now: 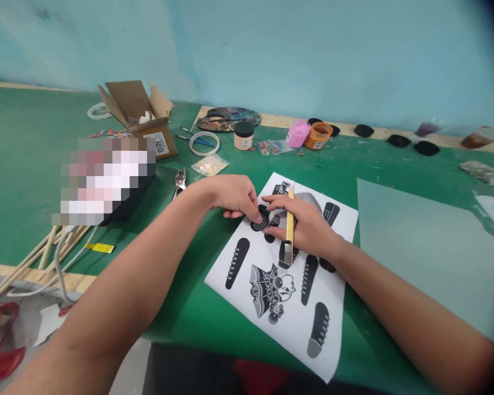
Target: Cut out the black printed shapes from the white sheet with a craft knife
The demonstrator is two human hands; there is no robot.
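Note:
A white sheet (267, 285) printed with black and grey figures lies at a slant on the green table. My left hand (236, 196) bends over its upper left edge, thumb and forefinger pinched at a small black piece with white stripes (259, 221). Whether that piece is loose from the sheet cannot be made out. My right hand (307, 225) rests on the sheet just right of it, fingers reaching toward the piece. A yellow-handled craft knife (290, 222) lies across the right hand's fingers, held there with its blade pointing away from me.
Behind the sheet stand a black-lidded jar (243, 136), pink (298, 134) and orange (318, 136) paint pots and a palette (229, 119). An open carton (154, 131), pliers (180, 181) and wooden sticks (45, 255) are left. A translucent sheet (424, 247) lies right.

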